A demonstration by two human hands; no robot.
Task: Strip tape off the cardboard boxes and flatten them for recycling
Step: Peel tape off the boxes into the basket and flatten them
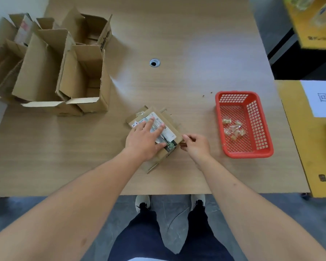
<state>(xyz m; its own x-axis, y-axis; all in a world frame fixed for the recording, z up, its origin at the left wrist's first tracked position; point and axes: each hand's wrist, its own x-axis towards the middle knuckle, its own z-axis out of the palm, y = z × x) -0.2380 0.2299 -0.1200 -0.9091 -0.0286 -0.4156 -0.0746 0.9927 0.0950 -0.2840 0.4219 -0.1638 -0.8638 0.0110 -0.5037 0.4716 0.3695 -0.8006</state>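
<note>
A: Start big. The desk (177, 44) carries a heap of open boxes (51, 66) at its far left, well apart from the work. If they get bumped they could slide off the edge

B: And the red basket (243, 125) to the right holds balled tape (232, 129). A careless reach could tip it

A: The small box (167, 127) lies near the front edge. The left hand (145, 140) presses flat on its label, fingers straight. If that hand eases, I'd guess the box skids

B: The right hand (195, 146) pinches at the box's right edge. I can't tell whether it grips tape or card; tape could snap short
</note>
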